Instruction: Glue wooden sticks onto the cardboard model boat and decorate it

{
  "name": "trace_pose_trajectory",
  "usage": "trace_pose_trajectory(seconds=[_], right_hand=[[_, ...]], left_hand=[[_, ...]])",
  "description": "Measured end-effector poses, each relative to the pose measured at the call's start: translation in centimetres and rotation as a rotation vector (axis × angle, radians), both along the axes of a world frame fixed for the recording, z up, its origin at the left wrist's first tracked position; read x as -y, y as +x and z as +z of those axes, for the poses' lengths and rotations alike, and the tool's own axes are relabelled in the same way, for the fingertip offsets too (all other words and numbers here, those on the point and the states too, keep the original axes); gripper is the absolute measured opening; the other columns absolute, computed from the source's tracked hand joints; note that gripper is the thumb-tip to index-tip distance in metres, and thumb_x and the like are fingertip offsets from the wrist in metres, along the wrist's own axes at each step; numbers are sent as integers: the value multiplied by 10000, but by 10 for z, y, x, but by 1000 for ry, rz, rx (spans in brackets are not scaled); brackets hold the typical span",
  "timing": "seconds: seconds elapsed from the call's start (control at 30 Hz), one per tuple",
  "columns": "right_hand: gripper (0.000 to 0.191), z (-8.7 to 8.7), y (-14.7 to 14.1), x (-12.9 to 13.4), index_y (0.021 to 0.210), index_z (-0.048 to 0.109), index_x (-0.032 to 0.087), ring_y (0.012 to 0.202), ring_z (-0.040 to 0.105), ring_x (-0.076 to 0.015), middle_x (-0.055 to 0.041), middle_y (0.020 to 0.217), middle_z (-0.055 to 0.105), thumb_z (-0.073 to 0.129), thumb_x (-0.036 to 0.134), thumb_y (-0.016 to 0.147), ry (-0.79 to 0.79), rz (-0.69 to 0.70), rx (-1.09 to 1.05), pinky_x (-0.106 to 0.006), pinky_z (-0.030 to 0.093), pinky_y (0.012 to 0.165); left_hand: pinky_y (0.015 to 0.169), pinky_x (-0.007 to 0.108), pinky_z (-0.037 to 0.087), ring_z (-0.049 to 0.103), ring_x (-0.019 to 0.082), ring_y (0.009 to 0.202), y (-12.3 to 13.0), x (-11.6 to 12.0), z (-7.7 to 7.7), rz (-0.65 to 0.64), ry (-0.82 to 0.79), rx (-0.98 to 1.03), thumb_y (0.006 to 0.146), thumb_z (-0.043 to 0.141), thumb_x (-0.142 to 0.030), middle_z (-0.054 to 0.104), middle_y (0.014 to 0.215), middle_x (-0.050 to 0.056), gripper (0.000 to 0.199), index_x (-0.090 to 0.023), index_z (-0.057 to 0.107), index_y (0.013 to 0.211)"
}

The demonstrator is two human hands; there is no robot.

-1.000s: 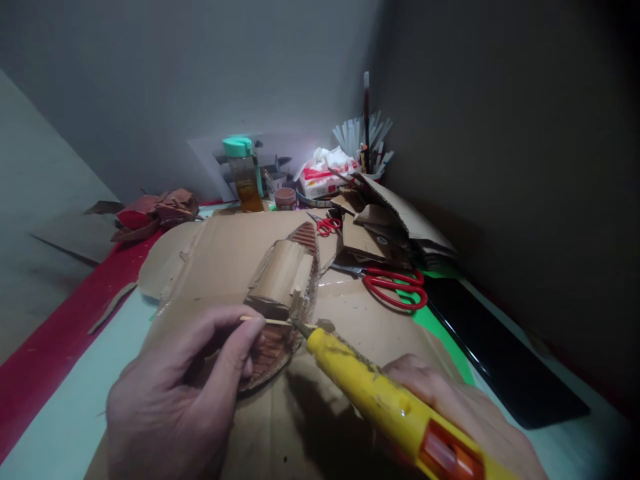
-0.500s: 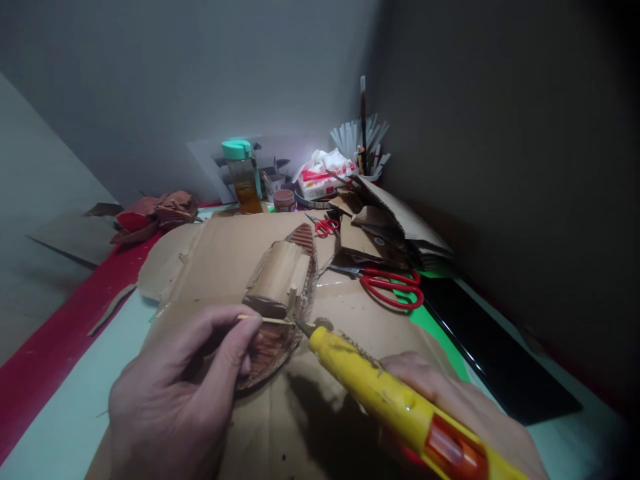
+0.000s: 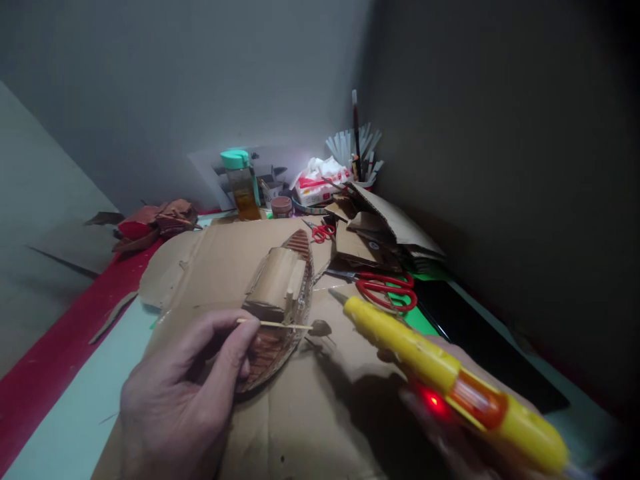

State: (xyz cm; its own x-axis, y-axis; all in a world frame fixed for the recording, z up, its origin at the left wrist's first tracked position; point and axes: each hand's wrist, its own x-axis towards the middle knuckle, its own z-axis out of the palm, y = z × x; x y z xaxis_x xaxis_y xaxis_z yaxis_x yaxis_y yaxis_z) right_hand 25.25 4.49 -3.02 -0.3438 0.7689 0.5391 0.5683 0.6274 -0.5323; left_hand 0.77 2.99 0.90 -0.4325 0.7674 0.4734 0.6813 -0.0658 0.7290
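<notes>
A slim pale paddle (image 3: 285, 325) with a flat brown blade (image 3: 321, 328) crosses over the corrugated-cardboard model boat (image 3: 301, 310), near its smooth arched cabin (image 3: 273, 279) and ribbed deck (image 3: 265, 357). The left hand (image 3: 185, 393) pinches the paddle's end between thumb and forefinger; the right hand (image 3: 453, 437) grips a yellow plastic glue gun (image 3: 413, 347), its tapered nozzle (image 3: 339, 296) apart from the boat.

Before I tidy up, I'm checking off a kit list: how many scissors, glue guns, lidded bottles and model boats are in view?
Scissors: 2
Glue gun: 1
Lidded bottle: 1
Model boat: 1
Total: 5
</notes>
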Motion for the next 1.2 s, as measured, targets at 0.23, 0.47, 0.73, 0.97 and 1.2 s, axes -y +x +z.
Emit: trace_pose_trajectory(seconds=[0.23, 0.47, 0.73, 0.97, 1.2], right_hand=[[415, 1, 9, -4, 1343, 479, 197, 1149, 635, -271, -135, 1265, 601, 492, 192, 928, 44, -35, 108, -361, 570, 913], [372, 18, 14, -6, 1248, 493, 177, 944, 649, -229, -121, 1080, 601, 482, 140, 878, 135, -29, 370, -313, 592, 726], [345, 38, 12, -17, 1044, 591, 197, 759, 620, -205, -97, 949, 643, 382, -7, 860, -11, 81, 476, -322, 584, 662], [237, 55, 17, -22, 1102, 602, 212, 962, 634, -267, -131, 1101, 656, 547, 140, 882, 74, 133, 480, -403, 575, 832], [93, 67, -19, -28, 978, 580, 191, 862, 558, -222, -75, 997, 610, 509, 140, 946, 42, 217, 438, -372, 517, 749]], left_hand=[[499, 80, 489, 625, 75, 484, -4, -1, -2, -42, -20, 45, 820, 715, -440, 682, 561, -107, 115, -340, 743, 772], [470, 114, 506, 626, 107, 482, -6, -4, -2, -107, -47, 154, 784, 738, -450, 705, 586, -59, 154, -298, 754, 765], [460, 174, 512, 595, 132, 470, -2, -3, -2, -102, -36, 248, 787, 724, -473, 635, 540, -48, 205, -270, 743, 781], [454, 154, 492, 589, 122, 468, -1, -2, -2, -94, -45, 275, 724, 758, -501, 654, 547, -45, 228, -273, 749, 734], [520, 99, 491, 608, 97, 515, -3, -1, -2, -92, -66, 240, 739, 764, -501, 698, 601, -64, 191, -311, 750, 741]])
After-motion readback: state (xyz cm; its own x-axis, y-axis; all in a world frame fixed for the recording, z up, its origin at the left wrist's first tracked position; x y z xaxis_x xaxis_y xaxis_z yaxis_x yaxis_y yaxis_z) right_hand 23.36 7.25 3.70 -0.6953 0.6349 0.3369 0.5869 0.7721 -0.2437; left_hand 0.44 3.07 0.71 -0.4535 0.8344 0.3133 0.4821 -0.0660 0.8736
